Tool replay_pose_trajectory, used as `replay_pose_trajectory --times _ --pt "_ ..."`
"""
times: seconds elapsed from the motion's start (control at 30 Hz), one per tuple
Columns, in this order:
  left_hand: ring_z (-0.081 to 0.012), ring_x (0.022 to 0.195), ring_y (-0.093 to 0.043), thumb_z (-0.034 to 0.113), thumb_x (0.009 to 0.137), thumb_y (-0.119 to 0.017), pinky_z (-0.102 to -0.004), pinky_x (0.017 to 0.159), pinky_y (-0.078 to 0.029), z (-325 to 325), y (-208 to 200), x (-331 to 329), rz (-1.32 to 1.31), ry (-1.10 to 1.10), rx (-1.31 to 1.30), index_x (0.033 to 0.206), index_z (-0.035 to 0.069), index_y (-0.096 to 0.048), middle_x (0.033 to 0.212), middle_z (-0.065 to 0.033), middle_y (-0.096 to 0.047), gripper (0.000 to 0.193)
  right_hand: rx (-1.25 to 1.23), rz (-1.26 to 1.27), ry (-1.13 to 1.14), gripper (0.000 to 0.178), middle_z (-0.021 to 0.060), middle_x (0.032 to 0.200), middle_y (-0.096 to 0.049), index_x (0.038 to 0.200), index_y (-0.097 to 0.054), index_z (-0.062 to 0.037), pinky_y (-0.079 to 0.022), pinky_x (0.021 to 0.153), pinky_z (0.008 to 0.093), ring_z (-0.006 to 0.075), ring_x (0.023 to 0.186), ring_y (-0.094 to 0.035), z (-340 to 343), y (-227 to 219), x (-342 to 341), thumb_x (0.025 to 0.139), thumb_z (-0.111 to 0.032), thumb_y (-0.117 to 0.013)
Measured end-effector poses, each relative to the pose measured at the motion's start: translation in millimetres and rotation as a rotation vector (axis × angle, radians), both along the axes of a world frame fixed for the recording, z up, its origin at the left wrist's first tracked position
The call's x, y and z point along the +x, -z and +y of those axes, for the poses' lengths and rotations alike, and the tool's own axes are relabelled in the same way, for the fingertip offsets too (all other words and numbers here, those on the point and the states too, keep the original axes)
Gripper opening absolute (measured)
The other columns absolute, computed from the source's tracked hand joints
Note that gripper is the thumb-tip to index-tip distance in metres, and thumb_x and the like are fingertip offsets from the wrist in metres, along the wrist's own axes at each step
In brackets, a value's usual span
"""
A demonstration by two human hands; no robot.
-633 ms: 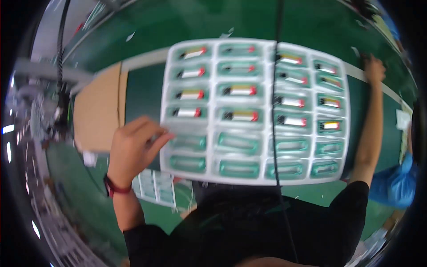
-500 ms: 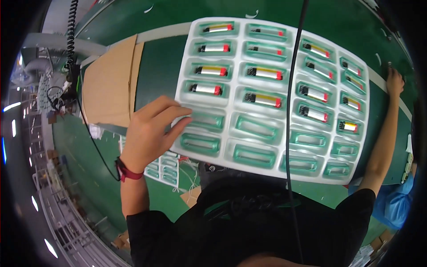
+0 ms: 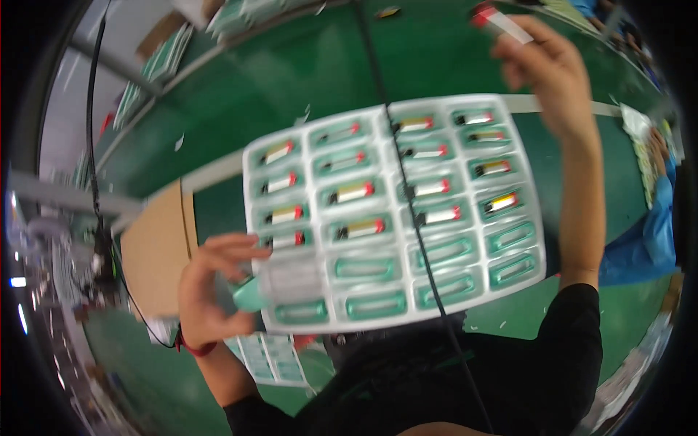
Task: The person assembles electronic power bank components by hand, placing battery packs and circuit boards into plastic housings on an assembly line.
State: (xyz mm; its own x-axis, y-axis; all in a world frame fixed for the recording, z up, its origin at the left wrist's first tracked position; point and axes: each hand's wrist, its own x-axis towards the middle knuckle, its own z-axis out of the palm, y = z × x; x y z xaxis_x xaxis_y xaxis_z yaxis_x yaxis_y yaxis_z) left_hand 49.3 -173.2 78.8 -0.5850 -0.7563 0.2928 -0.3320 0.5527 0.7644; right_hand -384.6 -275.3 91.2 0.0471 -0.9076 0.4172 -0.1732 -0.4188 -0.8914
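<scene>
A white tray (image 3: 331,291) with rows of green-lined slots lies in front of me. Its upper rows hold several small battery-like cylinders (image 3: 352,192) with red ends and silver, white or yellow bodies; the two lower rows hold none. My left hand (image 3: 211,283) is at the tray's left edge, thumb and fingers around a pale green plastic insert (image 3: 251,295) that sticks out past the edge; blur hides the exact grip. Raised beyond the tray's far right corner, my right hand (image 3: 549,69) pinches a red-ended white cylinder (image 3: 505,25) like those in the tray.
Brown cardboard (image 3: 156,243) lies left of the tray. A dark cable (image 3: 429,276) hangs across the view over the tray. A green surface (image 3: 291,73) with a loose cylinder (image 3: 388,12) stretches beyond. At right is another person's blue sleeve (image 3: 640,243). Another tray (image 3: 273,360) sits lower down.
My right hand has come in from the far right and is raised with a cylinder. Beside my left hand, the green insert now sticks out past the tray edge. The view has turned.
</scene>
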Motion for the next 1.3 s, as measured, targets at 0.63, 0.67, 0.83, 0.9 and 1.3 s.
replay_pose_trajectory --times 0.63,0.67,0.83,0.9,1.3 --pt "-0.0153 0.067 -0.061 -0.005 0.065 -0.071 -0.0266 0.064 -0.048 -54 -33 -117 0.257 0.115 -0.402 0.104 -0.003 -0.066 0.089 -0.0149 -0.065 0.039 0.182 -0.169 -0.425 0.018 -0.0001 0.079 -0.061 0.093 -0.068 0.0 -0.037 0.054 0.0212 0.0052 0.062 -0.051 69 -21 97 0.077 -0.003 -0.075" --pt "-0.0168 0.068 -0.062 -0.006 0.067 -0.07 -0.0251 0.065 -0.049 -51 -37 -119 0.269 0.136 -0.326 0.102 -0.004 -0.066 0.087 -0.0148 -0.067 0.035 0.156 -0.317 -0.446 0.015 0.002 0.081 -0.062 0.09 -0.067 0.0004 -0.043 0.058 0.0218 0.0082 0.066 -0.055 66 -13 101 0.077 -0.003 -0.074" --pt "-0.015 0.064 -0.063 -0.006 0.067 -0.074 -0.0227 0.052 -0.05 -60 -34 -114 0.31 0.051 -0.416 0.098 -0.001 -0.068 0.082 -0.0113 -0.068 0.032 0.198 -0.56 -0.452 0.013 0.0086 0.082 -0.065 0.091 -0.061 0.0026 -0.053 0.061 0.0265 0.0152 0.078 -0.066 67 -6 106 0.08 0.0 -0.067" --pt "-0.0162 0.063 -0.063 -0.006 0.065 -0.074 -0.0221 0.052 -0.05 -60 -32 -111 0.213 -0.016 -0.545 0.098 0.0 -0.068 0.082 -0.0122 -0.068 0.034 0.536 -0.492 -0.543 0.013 0.0122 0.082 -0.066 0.092 -0.06 0.0037 -0.052 0.052 0.0251 0.0175 0.073 -0.067 71 -16 99 0.082 -0.002 -0.064" --pt "-0.0132 0.061 -0.061 0.012 0.064 -0.07 -0.0227 0.048 -0.036 -64 -36 -109 0.054 0.081 -0.796 0.085 0.005 -0.07 0.078 -0.0054 -0.069 0.022 0.772 -0.371 -0.69 0.025 0.0106 0.061 -0.06 0.101 -0.064 0.0083 -0.035 0.035 0.0219 0.0109 0.042 -0.053 70 -18 94 0.086 -0.01 -0.057"
